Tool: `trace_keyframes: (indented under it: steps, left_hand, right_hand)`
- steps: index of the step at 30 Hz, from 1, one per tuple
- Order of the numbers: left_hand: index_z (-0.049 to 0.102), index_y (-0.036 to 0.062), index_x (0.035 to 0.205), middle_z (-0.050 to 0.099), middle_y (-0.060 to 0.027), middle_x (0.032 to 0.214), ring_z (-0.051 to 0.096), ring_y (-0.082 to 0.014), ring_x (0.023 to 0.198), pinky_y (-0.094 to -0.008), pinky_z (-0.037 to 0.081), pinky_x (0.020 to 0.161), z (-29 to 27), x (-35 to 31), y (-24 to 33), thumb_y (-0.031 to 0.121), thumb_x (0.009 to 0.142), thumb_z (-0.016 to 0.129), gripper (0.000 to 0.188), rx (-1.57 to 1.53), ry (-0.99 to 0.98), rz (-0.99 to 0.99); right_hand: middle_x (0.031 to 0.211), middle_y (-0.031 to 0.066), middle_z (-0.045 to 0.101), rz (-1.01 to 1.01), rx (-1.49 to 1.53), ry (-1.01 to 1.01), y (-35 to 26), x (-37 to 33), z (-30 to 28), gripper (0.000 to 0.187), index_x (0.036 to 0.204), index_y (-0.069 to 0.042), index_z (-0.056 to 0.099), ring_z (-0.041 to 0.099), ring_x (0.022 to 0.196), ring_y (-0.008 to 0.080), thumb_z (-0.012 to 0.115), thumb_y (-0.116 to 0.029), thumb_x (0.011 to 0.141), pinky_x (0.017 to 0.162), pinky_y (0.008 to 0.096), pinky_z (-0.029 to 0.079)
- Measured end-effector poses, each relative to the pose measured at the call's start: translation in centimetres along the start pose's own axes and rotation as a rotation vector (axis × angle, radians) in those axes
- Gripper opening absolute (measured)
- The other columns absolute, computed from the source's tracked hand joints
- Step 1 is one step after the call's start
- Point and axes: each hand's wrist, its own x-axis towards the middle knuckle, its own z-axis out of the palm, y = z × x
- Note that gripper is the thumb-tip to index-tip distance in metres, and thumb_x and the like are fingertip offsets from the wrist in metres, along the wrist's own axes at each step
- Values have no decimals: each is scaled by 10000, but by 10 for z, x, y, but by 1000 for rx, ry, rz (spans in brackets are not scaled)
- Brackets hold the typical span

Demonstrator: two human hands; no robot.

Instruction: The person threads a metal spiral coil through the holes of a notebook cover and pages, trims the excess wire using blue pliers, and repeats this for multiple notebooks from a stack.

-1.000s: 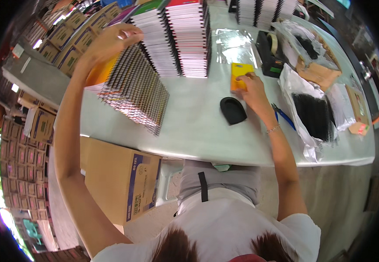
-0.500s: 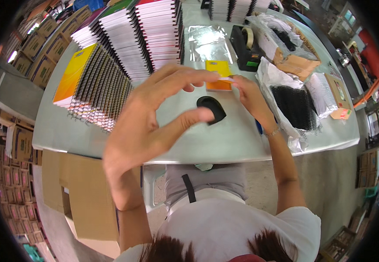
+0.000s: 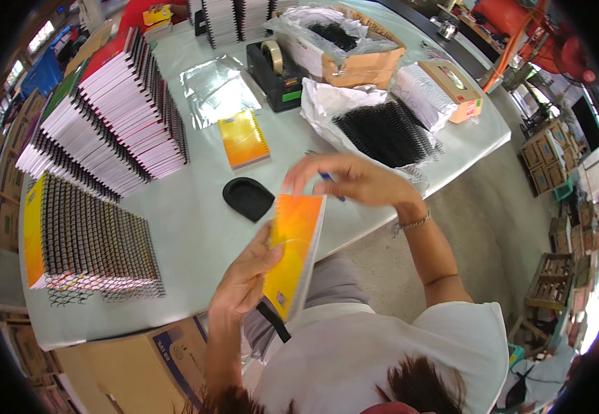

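Observation:
My left hand is closed on a yellow and orange notebook, held tilted over the table's front edge. The fingers and thumb grip its left long side. At its upper end is my right hand, fingers bent and blurred; whether they pinch anything I cannot tell. A blue item shows partly through the gap under this hand. Just beyond the held notebook, a black rounded pad lies on the table. Farther back, another yellow-orange notebook with a coil along its side lies flat.
Tall stacks of coil-bound notebooks and a pile of yellow ones fill the left. A tape dispenser, clear plastic sheets, black coils on white wrapping and an opened carton stand behind. A cardboard box is below left.
My view has swung right. My left hand, then raised and spread, now grips a notebook close to me. My right hand has left the flat notebook and come to the held one's upper end.

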Motion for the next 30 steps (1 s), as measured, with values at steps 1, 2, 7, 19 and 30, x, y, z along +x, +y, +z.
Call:
trace_keyframes:
  steps: [1,2,7,19,30]
  left_hand:
    - [372,45,1470,546,-144,1305,595,-226,1137,-328,497,950,10,-5,6,185,1010,638,550,250,287,36]
    - [458,53,1395,572,-114,1305,591,-177,1129,-309,497,924,7,-15,9,157,1020,622,422,439,326,141]
    - [578,41,1212,617,-76,1149,601,-253,1068,-388,406,1057,21,-58,47,20,960,566,254,1640,602,320]
    - [576,99,1150,514,-98,1254,452,-310,1309,-667,92,1192,-24,-38,4,212,903,691,295,2292,1030,398]
    - [637,96,869,486,-125,1217,455,-350,1205,-701,210,1073,-42,-21,-6,509,650,914,543,2013,1140,771]
  right_hand:
    - [1151,76,668,14,-126,81,8,-4,-17,171,1137,-29,657,601,1134,192,609,-133,1009,1091,371,404]
    - [1181,93,668,60,-306,231,25,-4,-43,198,1160,-31,661,602,1154,219,621,-134,995,1084,383,414]
    - [1215,195,664,739,-1071,1100,128,-53,-150,319,1218,-92,688,593,1221,348,691,-242,937,1065,480,429]
    - [999,213,724,486,-1095,889,175,-75,-193,187,994,-16,729,677,1004,400,745,-120,839,894,476,526]
    - [981,178,682,283,-1072,724,57,-19,-106,259,1180,-29,724,659,868,307,607,-37,949,791,385,518]
